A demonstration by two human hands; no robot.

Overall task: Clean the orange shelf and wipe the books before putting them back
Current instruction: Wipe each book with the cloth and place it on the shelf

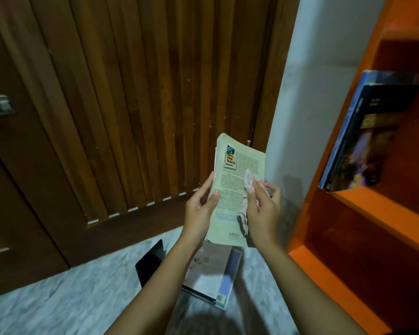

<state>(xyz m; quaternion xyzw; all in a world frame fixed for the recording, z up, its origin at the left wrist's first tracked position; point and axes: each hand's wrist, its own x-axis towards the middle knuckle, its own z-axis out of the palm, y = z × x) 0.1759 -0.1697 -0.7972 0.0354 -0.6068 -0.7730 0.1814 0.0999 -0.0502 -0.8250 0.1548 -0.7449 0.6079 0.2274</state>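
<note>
My left hand (pixel 201 206) pinches the limp book (pixel 229 189) by its edge and my right hand (pixel 264 205) grips the cloth (pixel 248 182); wiping hard could crease it or knock it loose.

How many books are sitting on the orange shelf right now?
2. A dark-covered book leans at the front of the middle compartment of the orange shelf; a blue book leans right behind it. More may be hidden past the frame's right edge.

Head view: forward and down, close in.
Faces: wooden door (pixel 131 93) upper left, orange shelf (pixel 385 221) right edge.
</note>
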